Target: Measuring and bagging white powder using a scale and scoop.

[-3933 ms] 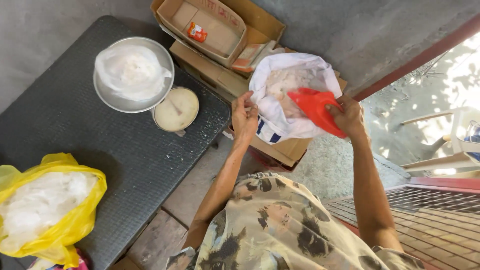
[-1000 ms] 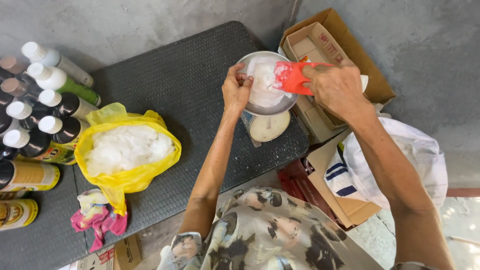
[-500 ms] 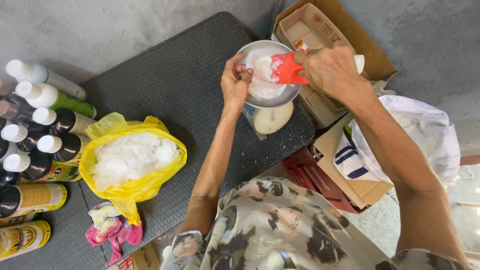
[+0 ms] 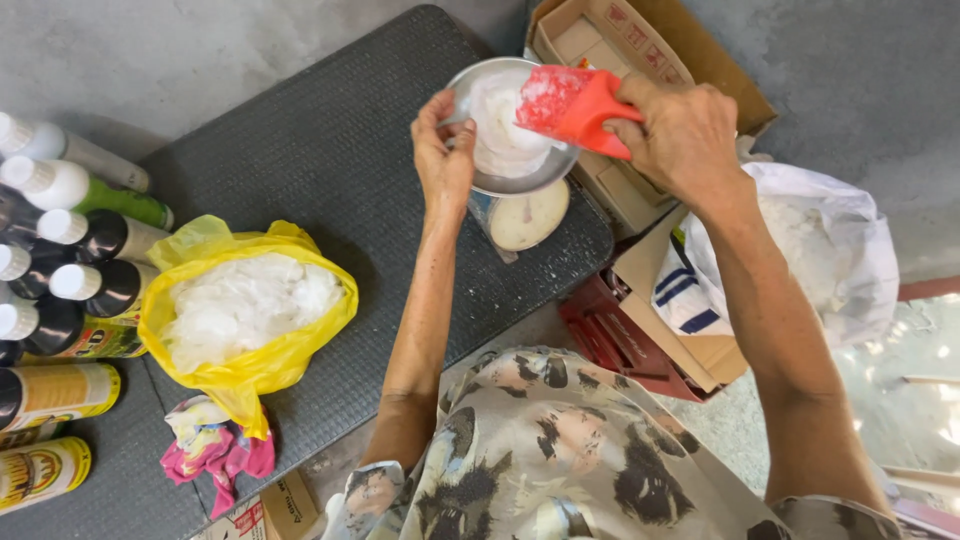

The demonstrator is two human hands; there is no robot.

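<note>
A: Scoop point(image 4: 572, 107), red plastic, dusted with white powder, gripped by its handle in right hand point(image 4: 685, 135); mouth tipped over bowl point(image 4: 462, 92).

B: Bowl, round and metal, heaped with white powder, sitting on small scale point(image 4: 520, 215) near far right corner of tabletop point(image 4: 300, 150). Round pale dial of scale visible just below bowl's rim.

A: Left hand point(image 4: 443, 150) pinched on near left rim of bowl, thumb and fingers closed around edge. Right hand clenched around scoop handle, knuckles up.

B: Yellow bag point(image 4: 245, 310), open, full of white powder, resting on tabletop to left, well apart from bowl. Pink patterned cloth point(image 4: 215, 450) just below bag, touching it.

A: Bottles point(image 4: 60, 250) grouped at left edge of tabletop, mostly dark with white caps, one green; yellow cans point(image 4: 45, 440) lying beneath them.

B: Cardboard boxes point(image 4: 640, 50) beyond right end of tabletop, open, behind bowl and scoop. White sack point(image 4: 830, 250) with blue stripes beside right forearm, open, white powder inside, resting on another cardboard box. Red crate point(image 4: 610, 335) below, partly hidden.

A: Patterned shirt point(image 4: 560, 450), cream with dark blotches, at bottom of view. Grey concrete floor point(image 4: 860, 80) around everything.
</note>
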